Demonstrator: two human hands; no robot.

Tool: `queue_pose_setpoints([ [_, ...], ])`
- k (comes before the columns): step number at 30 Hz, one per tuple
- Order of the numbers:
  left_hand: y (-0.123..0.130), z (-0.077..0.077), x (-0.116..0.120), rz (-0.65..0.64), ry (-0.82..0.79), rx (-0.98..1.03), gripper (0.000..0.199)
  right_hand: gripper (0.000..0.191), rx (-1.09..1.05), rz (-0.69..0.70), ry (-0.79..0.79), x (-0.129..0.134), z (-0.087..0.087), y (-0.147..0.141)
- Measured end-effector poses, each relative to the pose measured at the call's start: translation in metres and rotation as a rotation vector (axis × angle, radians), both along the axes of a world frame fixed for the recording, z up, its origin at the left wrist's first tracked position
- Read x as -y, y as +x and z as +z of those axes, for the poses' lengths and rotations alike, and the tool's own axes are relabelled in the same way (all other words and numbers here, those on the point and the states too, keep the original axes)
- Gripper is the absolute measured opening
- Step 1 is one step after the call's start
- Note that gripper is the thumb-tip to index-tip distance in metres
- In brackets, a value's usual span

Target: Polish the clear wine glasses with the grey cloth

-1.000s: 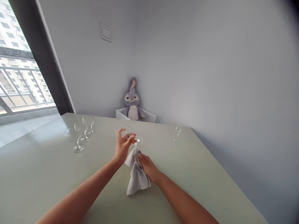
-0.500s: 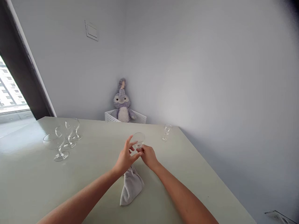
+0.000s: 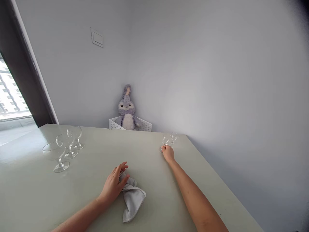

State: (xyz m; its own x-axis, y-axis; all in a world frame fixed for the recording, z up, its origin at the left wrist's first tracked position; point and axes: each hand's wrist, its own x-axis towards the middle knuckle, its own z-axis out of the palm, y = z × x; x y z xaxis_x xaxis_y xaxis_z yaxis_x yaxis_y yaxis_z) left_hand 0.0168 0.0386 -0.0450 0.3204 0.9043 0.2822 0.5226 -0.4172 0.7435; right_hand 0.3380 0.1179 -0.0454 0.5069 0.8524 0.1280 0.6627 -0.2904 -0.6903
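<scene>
My right hand [image 3: 168, 153] is closed around the stem of a small goblet [image 3: 166, 139] at the far right of the table; its foot shows at the left of my fingers. Just behind it stands another small stemmed glass [image 3: 175, 137], partly hidden. My left hand [image 3: 114, 181] has its fingers stretched out and thumb apart, at the upper end of a crumpled grey cloth [image 3: 134, 200]. Whether it touches the cloth I cannot tell.
Several larger goblets stand in a slanting row at the left, the nearest goblet [image 3: 55, 151] toward me. Past the far edge of the pale table [image 3: 96, 206], a plush rabbit [image 3: 127, 117] sits in a white basket [image 3: 146, 126]. Walls rise behind and to the right.
My right hand has carried the goblet from mid-table to the far right, beside the other small glass. My left hand has let go of the goblet and dropped back to the cloth.
</scene>
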Motion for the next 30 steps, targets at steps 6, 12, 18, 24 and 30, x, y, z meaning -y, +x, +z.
queue_pose_setpoints([
  [6, -0.003, 0.002, 0.001, -0.006, -0.033, 0.119, 0.034, 0.015, 0.033, -0.002, 0.049, 0.004, 0.002, 0.007],
  [12, -0.013, 0.015, -0.006, 0.312, 0.304, 0.361, 0.024, 0.03, 0.031, 0.03, 0.116, 0.048, 0.005, -0.027],
  [18, -0.061, 0.055, -0.029, 0.636, 0.787, 0.469, 0.027, 0.034, 0.165, 0.684, 0.087, 0.109, 0.035, -0.138],
  [24, -0.122, 0.064, -0.053, 1.193, 0.435, 0.492, 0.056, 0.029, 0.539, 0.712, -0.026, 0.126, 0.033, -0.193],
  [30, -0.146, 0.035, -0.075, 1.127, -0.143, 0.568, 0.073, 0.011, -0.277, 0.661, -0.052, 0.093, 0.026, -0.171],
])
